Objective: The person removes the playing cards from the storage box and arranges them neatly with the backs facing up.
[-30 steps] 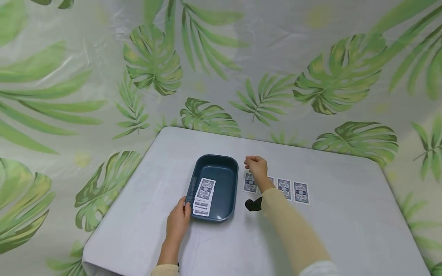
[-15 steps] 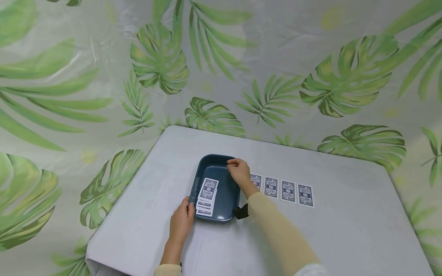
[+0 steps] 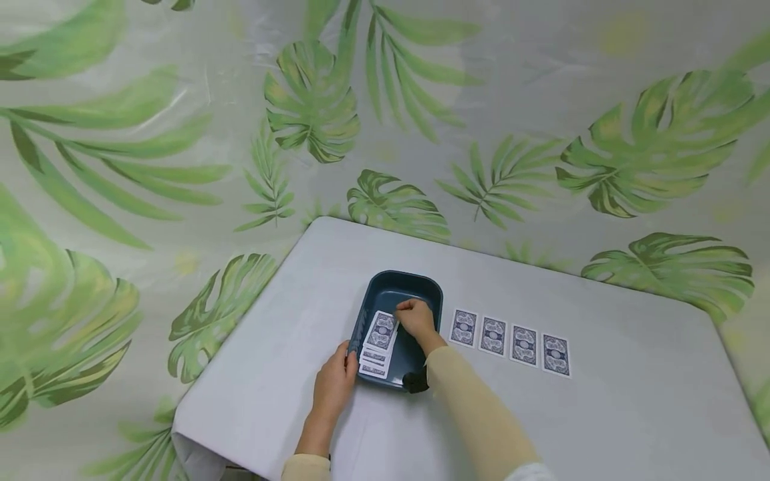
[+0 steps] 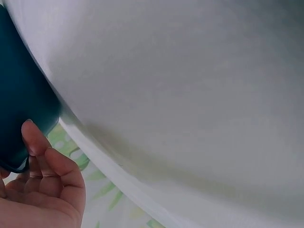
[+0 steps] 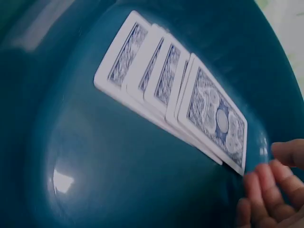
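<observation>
A dark teal plastic tray (image 3: 402, 282) lies on the white-covered table. Inside, several playing cards (image 3: 383, 332) lie face down in an overlapping stack, blue-patterned backs up, along the tray's left side. My left hand (image 3: 333, 384) grips the tray's left rim near the front corner; in the left wrist view its fingers bend against the tray's wall. My right hand (image 3: 418, 321) is inside the tray, beside the top end of the stack. In the right wrist view a gap shows between its thumb and fingers, the fingertips (image 5: 251, 180) close to the uppermost card's corner.
Right of the tray, several face-down cards (image 3: 493, 336) lie in a spaced row on the white tablecloth (image 3: 631, 401). A small black object (image 3: 415, 382) sits at my right wrist, over the tray's front right corner. Behind the table hangs a leaf-patterned sheet (image 3: 517, 100).
My right hand has moved left from above the row of cards into the tray, down beside the stack. The left hand stays at the rim. The whole head view has shifted.
</observation>
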Demonstrator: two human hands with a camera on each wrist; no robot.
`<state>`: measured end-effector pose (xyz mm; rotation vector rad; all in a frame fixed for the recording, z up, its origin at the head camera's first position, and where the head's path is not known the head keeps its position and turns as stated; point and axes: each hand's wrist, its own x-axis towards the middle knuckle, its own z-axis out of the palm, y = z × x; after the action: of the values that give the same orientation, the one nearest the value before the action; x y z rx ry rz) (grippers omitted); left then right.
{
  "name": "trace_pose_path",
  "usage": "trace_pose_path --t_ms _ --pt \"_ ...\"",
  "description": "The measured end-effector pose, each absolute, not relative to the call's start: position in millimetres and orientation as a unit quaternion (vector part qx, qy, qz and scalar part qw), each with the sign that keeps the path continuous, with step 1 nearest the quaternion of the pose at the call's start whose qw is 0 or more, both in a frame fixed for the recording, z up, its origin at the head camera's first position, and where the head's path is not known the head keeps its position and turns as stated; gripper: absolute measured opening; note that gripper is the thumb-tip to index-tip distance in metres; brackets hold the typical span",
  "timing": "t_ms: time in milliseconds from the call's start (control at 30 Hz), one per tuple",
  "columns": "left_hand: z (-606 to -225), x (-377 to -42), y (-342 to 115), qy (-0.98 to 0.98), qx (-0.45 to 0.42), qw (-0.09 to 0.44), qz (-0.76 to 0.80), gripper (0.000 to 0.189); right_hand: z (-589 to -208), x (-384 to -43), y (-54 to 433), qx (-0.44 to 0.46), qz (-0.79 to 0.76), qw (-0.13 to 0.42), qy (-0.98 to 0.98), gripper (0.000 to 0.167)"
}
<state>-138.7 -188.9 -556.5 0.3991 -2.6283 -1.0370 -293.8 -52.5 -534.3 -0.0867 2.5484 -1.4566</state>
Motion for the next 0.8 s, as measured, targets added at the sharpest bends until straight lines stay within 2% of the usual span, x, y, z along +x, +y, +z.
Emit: trace_pose_path --t_ms 233,467,567,800 --pt "-555.7 -138.5 -187.5 -0.914 0.133 0.149 -0.354 0.033 -537.0 -291.9 -51.1 -0.027 -0.432 0.158 0.888 0.037" --pt "-554.4 -138.4 -187.2 -0.912 0.138 0.145 -0.357 0.034 -539.4 -292.0 -53.2 -0.053 -0.382 0.177 0.906 0.056" --pt "-554.8 -138.5 -187.3 -0.913 0.135 0.148 -0.356 0.033 -541.0 -292.1 -54.3 -0.055 -0.368 0.176 0.911 0.054" --pt "-556.9 -138.9 -189.0 -0.914 0.134 0.154 -0.349 0.031 -542.4 -293.7 -56.3 -0.061 -0.355 0.146 0.921 0.040"
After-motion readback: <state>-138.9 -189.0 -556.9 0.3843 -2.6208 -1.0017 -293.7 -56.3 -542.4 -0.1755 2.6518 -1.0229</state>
